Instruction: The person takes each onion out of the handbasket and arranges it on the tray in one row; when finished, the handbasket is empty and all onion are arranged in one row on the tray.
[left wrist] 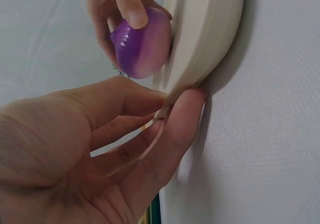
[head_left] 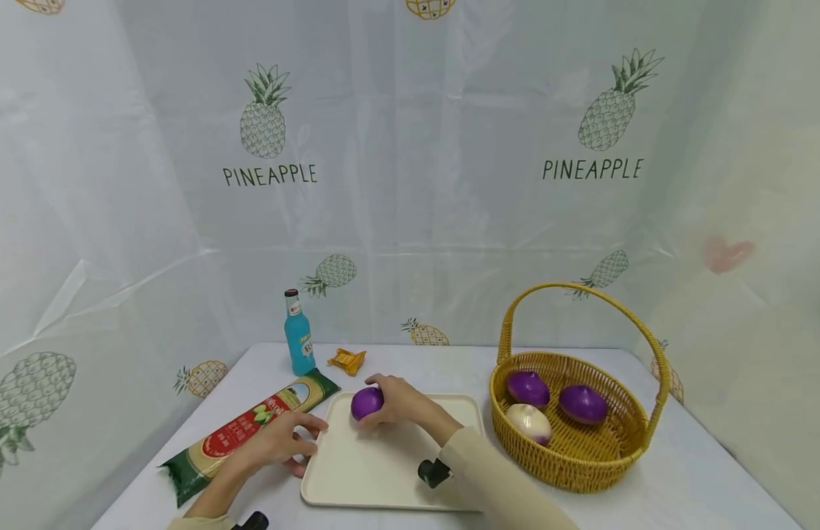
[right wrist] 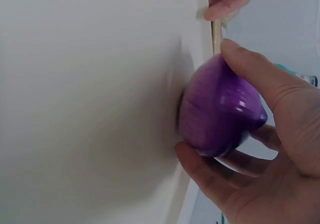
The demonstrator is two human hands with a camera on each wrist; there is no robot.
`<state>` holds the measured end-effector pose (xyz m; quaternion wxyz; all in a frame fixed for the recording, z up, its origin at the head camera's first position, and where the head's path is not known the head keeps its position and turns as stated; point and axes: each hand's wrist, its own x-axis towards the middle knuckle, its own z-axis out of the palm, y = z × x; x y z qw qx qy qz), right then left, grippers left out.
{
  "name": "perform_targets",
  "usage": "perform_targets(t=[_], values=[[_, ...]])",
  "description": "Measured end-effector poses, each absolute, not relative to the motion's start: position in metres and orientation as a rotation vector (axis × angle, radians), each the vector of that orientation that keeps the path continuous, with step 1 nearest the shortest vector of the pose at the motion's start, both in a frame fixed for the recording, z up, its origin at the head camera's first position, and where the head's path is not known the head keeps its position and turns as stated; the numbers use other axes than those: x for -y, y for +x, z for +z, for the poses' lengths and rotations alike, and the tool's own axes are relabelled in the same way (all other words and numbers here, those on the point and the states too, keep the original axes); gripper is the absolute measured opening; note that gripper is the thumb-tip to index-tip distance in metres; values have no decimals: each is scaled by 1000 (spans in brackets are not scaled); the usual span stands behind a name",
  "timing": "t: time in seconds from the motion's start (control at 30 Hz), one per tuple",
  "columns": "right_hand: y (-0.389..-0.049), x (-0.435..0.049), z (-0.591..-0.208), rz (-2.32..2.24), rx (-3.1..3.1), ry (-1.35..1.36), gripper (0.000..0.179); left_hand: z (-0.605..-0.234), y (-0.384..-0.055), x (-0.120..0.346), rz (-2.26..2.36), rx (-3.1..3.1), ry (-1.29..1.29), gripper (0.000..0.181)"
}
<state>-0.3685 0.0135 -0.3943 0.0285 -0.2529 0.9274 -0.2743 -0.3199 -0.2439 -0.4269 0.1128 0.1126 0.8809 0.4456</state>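
Observation:
My right hand (head_left: 398,401) holds a shiny purple onion (head_left: 366,403) over the far left part of a cream tray (head_left: 383,471). In the right wrist view the thumb and fingers curl round the onion (right wrist: 220,106), its pointed tip toward the palm and its base close to the tray surface. My left hand (head_left: 280,442) is at the tray's left edge; in the left wrist view thumb and fingers (left wrist: 187,114) pinch the tray's rim (left wrist: 187,74). Beside that hand lies a long green and beige packet (head_left: 244,423) with a red label.
A yellow wicker basket (head_left: 569,471) with a tall handle stands right of the tray. Inside are two purple onions (head_left: 584,405) and a white one (head_left: 529,423). At the back left are an upright blue bottle (head_left: 299,335) and a small orange packet (head_left: 347,361). A pineapple-print curtain (head_left: 416,184) hangs behind.

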Motion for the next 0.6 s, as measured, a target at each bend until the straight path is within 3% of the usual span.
perform_targets(t=[0.3,0.6], values=[[-370,-42,-369,-788,-2927,-894,74,-428,-320,245,1305,-2591,322,43],[-341,-126,-331,-921,-2928,-1067,55,-424,-317,244,1303,-2591,331,43]])
